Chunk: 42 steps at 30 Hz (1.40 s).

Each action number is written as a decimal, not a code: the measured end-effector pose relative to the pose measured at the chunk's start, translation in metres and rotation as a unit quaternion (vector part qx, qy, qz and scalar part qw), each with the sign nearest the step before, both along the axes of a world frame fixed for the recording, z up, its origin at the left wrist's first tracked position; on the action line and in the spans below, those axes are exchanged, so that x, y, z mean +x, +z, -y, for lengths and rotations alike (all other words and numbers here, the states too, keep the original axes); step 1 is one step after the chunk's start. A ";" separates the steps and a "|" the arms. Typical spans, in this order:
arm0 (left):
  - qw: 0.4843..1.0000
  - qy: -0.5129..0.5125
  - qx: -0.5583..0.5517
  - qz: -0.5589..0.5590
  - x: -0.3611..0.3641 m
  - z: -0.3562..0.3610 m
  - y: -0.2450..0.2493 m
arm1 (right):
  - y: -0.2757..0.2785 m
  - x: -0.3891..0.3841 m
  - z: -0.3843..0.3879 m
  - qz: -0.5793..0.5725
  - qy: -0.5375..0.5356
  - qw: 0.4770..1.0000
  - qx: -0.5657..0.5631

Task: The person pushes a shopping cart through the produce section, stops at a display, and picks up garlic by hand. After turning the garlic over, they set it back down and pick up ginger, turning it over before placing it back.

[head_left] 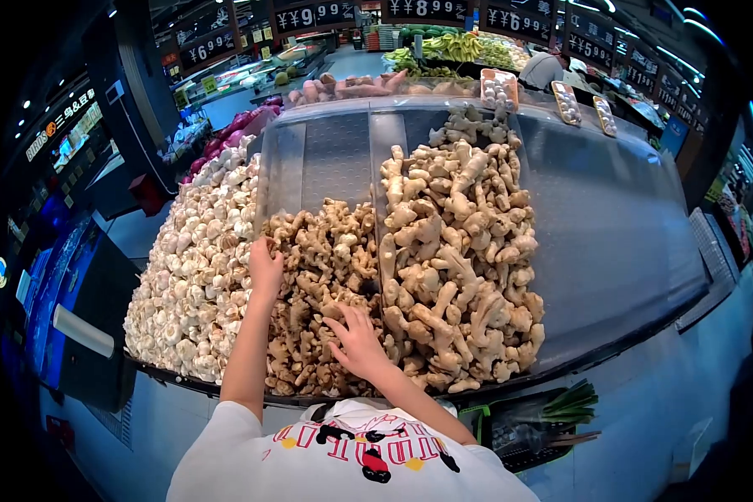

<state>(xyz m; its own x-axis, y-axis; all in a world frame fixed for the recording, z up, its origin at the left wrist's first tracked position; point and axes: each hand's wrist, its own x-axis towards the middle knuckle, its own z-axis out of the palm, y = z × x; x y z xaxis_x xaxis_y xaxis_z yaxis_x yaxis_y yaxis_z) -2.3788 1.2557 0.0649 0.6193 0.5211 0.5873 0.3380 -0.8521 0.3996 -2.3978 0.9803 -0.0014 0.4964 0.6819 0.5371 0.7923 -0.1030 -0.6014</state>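
Note:
My left hand (265,268) reaches to the upper left edge of a heap of small ginger (326,251), its fingers curled on a piece of ginger partly hidden by them. Lower in the same heap, my right hand (360,343) lies palm down with fingers apart, the fingertips touching the small ginger. Left of my left arm is a large mound of garlic bulbs (197,259). A clear divider (379,217) separates the small ginger from a pile of bigger, paler ginger (460,268) on the right.
Red onions (226,138) and sweet potatoes (347,87) lie behind the stand. Wrapped trays (566,102) rest along its back edge. A crate with green leafy stalks (569,403) sits low at the right. Price signs (314,15) hang above; a person (544,69) is farther back.

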 end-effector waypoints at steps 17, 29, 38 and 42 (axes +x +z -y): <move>0.708 -0.286 -0.601 0.238 -0.061 0.054 0.049 | 0.074 0.037 0.040 -0.204 -0.027 0.967 0.148; 0.673 -0.401 -0.608 0.129 -0.076 0.139 0.050 | 0.106 0.027 0.077 -0.221 -0.022 0.891 0.397; 0.694 -0.378 -0.605 0.098 -0.086 0.148 0.045 | 0.098 0.032 0.083 -0.228 0.014 0.905 0.359; 0.725 -0.362 -0.579 0.092 -0.089 0.154 0.050 | 0.102 0.030 0.085 -0.208 0.015 0.917 0.339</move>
